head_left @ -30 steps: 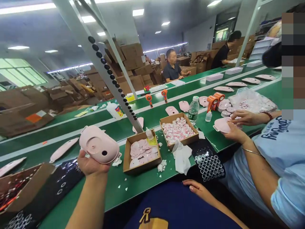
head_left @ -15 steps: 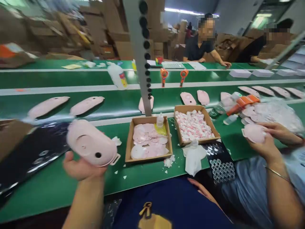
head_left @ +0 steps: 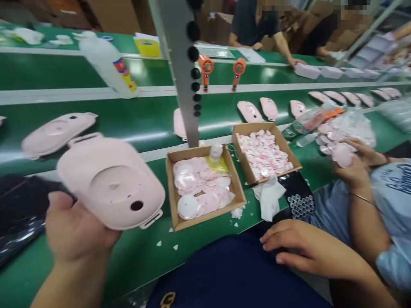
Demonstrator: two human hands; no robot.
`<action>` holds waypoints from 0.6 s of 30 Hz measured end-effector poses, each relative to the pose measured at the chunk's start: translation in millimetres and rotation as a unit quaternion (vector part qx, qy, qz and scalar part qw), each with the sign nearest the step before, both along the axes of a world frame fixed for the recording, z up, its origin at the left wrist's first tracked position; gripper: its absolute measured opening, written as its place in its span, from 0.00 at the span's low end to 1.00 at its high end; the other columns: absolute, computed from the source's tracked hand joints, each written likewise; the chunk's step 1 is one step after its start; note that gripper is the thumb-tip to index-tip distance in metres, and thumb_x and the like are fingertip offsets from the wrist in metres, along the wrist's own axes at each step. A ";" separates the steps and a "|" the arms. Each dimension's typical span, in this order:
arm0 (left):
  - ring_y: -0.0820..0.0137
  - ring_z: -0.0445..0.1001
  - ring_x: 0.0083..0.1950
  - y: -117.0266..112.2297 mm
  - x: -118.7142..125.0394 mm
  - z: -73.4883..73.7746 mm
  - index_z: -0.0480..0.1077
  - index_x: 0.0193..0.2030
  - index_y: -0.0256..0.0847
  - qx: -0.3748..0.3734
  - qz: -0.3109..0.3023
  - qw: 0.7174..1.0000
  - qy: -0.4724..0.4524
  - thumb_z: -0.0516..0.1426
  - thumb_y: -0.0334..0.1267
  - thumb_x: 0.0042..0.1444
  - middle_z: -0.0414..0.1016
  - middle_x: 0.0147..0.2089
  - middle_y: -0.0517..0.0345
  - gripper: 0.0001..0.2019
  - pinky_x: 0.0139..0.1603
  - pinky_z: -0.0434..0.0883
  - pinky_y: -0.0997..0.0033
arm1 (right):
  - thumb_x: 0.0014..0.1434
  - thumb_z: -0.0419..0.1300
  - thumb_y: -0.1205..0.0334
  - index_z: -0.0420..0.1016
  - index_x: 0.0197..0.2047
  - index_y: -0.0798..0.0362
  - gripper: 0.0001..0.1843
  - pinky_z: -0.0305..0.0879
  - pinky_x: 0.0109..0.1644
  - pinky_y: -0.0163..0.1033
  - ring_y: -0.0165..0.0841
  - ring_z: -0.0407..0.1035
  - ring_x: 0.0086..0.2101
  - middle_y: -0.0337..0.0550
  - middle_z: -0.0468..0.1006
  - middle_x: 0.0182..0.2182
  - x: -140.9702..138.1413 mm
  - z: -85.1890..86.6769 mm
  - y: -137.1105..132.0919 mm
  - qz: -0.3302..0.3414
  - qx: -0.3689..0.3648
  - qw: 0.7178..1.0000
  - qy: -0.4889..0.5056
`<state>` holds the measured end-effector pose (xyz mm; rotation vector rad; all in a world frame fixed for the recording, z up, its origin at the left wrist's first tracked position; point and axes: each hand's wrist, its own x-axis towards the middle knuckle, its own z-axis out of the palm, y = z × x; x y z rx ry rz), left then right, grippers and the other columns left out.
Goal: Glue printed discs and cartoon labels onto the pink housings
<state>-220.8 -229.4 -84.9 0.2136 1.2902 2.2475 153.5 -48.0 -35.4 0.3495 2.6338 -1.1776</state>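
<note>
My left hand (head_left: 78,226) grips a pale pink plastic shell (head_left: 118,182) from below, thumb on its left side. The shell is oblong with rounded ends, a shallow round recess, a dark hole and a loop at each end. My right hand (head_left: 292,244) rests over my lap by the table edge, fingers loosely stretched and holding nothing. Between them a cardboard tray (head_left: 240,204) contains round pinkish discs and a small clear bottle (head_left: 216,152). A second cardboard tray (head_left: 276,174) beyond is full of small white-and-pink pieces.
Similar pink shells (head_left: 59,132) lie along the green belt (head_left: 141,117). A grey post (head_left: 183,77) rises behind the first tray. A white cloth (head_left: 269,196) hangs over the table edge. At right a co-worker's hands (head_left: 355,167) hold a round pink piece. Black plastic (head_left: 22,218) lies at left.
My left hand has brought the pink shell nearer the camera. My right hand has come up into view from below the table edge. The view has tilted down.
</note>
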 end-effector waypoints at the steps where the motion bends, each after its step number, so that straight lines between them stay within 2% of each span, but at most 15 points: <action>1: 0.62 0.41 0.77 3.3 -2.2 9.4 0.52 0.71 0.44 0.010 0.011 0.999 0.037 0.41 0.63 0.67 0.65 0.69 0.60 0.34 0.75 0.37 0.56 | 0.68 0.58 0.62 0.78 0.53 0.50 0.13 0.70 0.56 0.37 0.33 0.75 0.51 0.46 0.81 0.50 -17.1 10.4 4.8 0.024 0.002 0.998 0.057; 3: 0.57 0.43 0.77 16.8 -9.4 29.8 0.49 0.72 0.35 0.066 -0.001 0.993 0.101 0.30 0.63 0.68 0.60 0.72 0.51 0.39 0.74 0.40 0.50 | 0.69 0.55 0.66 0.77 0.54 0.52 0.13 0.68 0.57 0.38 0.32 0.73 0.51 0.47 0.81 0.50 -58.4 16.7 10.9 0.071 0.020 0.984 0.161; 5: 0.52 0.45 0.76 34.0 -16.4 49.4 0.45 0.72 0.35 0.107 0.021 0.987 0.116 0.25 0.56 0.70 0.54 0.74 0.49 0.35 0.71 0.45 0.42 | 0.69 0.54 0.68 0.77 0.52 0.52 0.13 0.68 0.55 0.42 0.34 0.73 0.49 0.47 0.81 0.49 -105.3 5.5 11.5 0.104 0.067 0.972 0.198; 8: 0.45 0.46 0.74 55.8 -19.2 72.3 0.41 0.73 0.40 0.135 0.134 0.976 0.104 0.31 0.51 0.73 0.49 0.75 0.52 0.28 0.66 0.52 0.35 | 0.68 0.56 0.64 0.77 0.51 0.51 0.12 0.68 0.53 0.47 0.39 0.73 0.48 0.46 0.80 0.48 -170.1 -25.7 0.2 0.154 0.164 0.961 0.162; 10: 0.43 0.46 0.73 65.2 -15.4 82.1 0.40 0.74 0.43 0.154 0.170 0.968 0.106 0.34 0.51 0.74 0.47 0.75 0.54 0.26 0.65 0.54 0.34 | 0.65 0.61 0.60 0.76 0.52 0.55 0.14 0.69 0.49 0.49 0.44 0.73 0.46 0.50 0.79 0.46 -199.1 -42.7 -11.4 0.178 0.231 0.951 0.100; 13: 0.46 0.49 0.73 74.0 -6.0 91.5 0.43 0.74 0.41 0.174 0.146 0.970 0.082 0.27 0.48 0.73 0.53 0.73 0.55 0.28 0.66 0.56 0.36 | 0.62 0.62 0.63 0.76 0.47 0.57 0.11 0.70 0.43 0.47 0.45 0.73 0.44 0.51 0.78 0.42 -216.1 -52.3 -19.8 0.195 0.274 0.941 0.036; 16: 0.54 0.53 0.73 79.9 1.1 97.8 0.50 0.72 0.33 0.144 0.078 0.984 0.064 0.24 0.45 0.73 0.63 0.69 0.51 0.31 0.69 0.56 0.44 | 0.63 0.60 0.64 0.76 0.45 0.53 0.07 0.69 0.44 0.43 0.41 0.74 0.43 0.46 0.79 0.43 -213.6 -46.5 -12.7 0.206 0.216 0.954 0.021; 18: 0.56 0.54 0.73 80.9 1.8 99.1 0.56 0.70 0.30 0.073 0.060 0.995 0.042 0.24 0.45 0.72 0.67 0.66 0.48 0.33 0.71 0.56 0.47 | 0.65 0.58 0.64 0.77 0.47 0.51 0.09 0.70 0.44 0.42 0.39 0.76 0.41 0.44 0.81 0.40 -208.8 -38.5 -4.7 0.203 0.181 0.962 -0.009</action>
